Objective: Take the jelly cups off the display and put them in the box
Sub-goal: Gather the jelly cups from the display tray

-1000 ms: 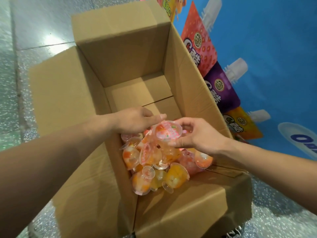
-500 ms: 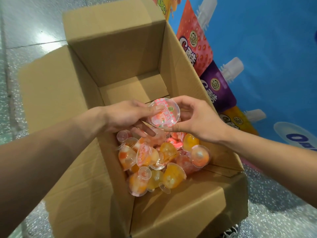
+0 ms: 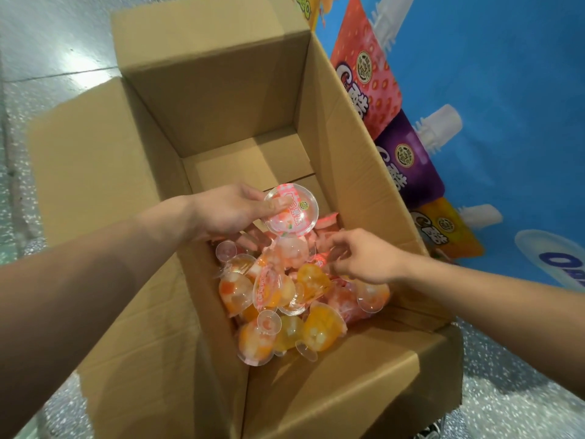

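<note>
Left hand (image 3: 226, 212) grips one jelly cup (image 3: 291, 208) over the box (image 3: 215, 99); right hand (image 3: 368, 259) hangs loose above the heap.

The left hand's fingers curl round the near edge of the jelly cup, whose pink-printed lid faces up, tilted. Just below and to the right of that hand, the right hand holds nothing, its fingers loosely bent and pointing down at the pile of jelly cups (image 3: 285, 299); whether the tips touch it cannot be told. The pile, orange, yellow and pink, lies under both hands in the near end of the open cardboard box, whose far end shows bare bottom. Beyond the right hand, beside the box's right wall, stands the blue display (image 3: 506, 128) printed with pouches. Speckled floor (image 3: 512, 403) lies around the box.
</note>
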Motion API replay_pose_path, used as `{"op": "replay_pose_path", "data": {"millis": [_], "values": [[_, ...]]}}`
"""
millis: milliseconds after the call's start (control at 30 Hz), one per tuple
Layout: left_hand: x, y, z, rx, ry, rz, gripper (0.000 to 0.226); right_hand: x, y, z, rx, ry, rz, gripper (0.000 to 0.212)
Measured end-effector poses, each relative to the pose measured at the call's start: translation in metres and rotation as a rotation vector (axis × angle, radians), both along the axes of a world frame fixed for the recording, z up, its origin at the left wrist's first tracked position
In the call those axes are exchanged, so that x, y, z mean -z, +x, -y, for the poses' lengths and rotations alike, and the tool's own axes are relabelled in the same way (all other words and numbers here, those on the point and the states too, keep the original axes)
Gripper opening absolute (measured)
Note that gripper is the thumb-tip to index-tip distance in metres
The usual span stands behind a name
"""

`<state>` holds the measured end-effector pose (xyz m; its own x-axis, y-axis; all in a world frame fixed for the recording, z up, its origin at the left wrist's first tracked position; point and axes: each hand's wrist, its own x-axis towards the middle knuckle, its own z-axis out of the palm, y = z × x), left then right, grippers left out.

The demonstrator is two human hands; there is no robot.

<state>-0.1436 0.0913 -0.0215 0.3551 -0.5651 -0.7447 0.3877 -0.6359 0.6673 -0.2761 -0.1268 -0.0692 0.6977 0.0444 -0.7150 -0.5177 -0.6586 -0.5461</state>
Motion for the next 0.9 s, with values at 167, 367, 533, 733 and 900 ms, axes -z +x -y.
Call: {"op": "replay_pose_path", "data": {"millis": [167,367,533,733,900], "values": [[0.004,0.004,-0.003,0.028,0.015,0.01,0.053,0.012,-0.012,-0.012,-0.43,-0.223,0.03,0.065],[0.005,0.005,-0.007,0.042,0.011,0.019,0.049,0.012,-0.01,-0.021,-0.701,-0.366,0.007,0.066],[0.005,0.006,-0.01,0.066,0.017,0.021,0.051,0.012,-0.004,-0.022,-0.772,-0.331,-0.004,0.065],[0.003,0.006,-0.014,0.05,0.018,0.029,0.041,0.022,-0.007,-0.006,-0.603,-0.28,-0.012,0.068],[0.0,0.007,-0.015,0.014,0.031,0.074,0.04,0.008,-0.004,0.002,-0.349,-0.131,0.067,0.049]]}}
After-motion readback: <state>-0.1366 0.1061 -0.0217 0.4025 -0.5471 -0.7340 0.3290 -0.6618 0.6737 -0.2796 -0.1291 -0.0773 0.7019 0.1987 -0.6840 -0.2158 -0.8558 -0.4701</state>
